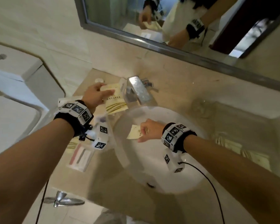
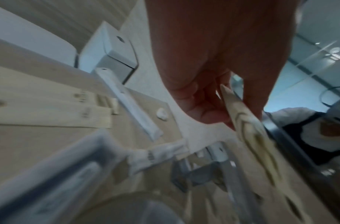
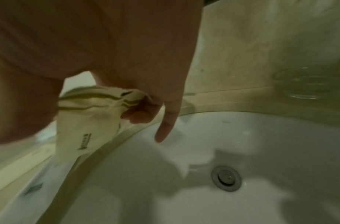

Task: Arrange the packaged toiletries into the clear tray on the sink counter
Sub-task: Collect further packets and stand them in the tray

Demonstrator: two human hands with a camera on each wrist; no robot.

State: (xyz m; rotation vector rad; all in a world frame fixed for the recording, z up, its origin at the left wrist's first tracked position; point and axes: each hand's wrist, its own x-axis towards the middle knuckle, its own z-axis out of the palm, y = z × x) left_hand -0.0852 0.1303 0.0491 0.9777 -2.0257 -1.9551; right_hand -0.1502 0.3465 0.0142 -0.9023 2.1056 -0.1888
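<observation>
Loading step under way. Left hand [image 1: 95,94] pinches a packet [image 1: 114,97] at the desk's [image 1: 176,88] back-left edge beside the tap [image 1: 138,89]. Right hand [image 1: 149,130] clamps another sachet [image 1: 135,132] over the sink [image 1: 192,178]. Tray [image 1: 120,152] blurred, near left edge. Next, judged: lower each packet flat into it.

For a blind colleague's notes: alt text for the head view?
Left hand holds a cream packet beside the faucet; right hand holds another packet over the white sink basin.

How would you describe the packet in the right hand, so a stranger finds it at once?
Start at the white sink basin. The right hand pinches a small cream packet above it. Unlike the larger striped packet beside the faucet, it hangs over the bowl.
</observation>
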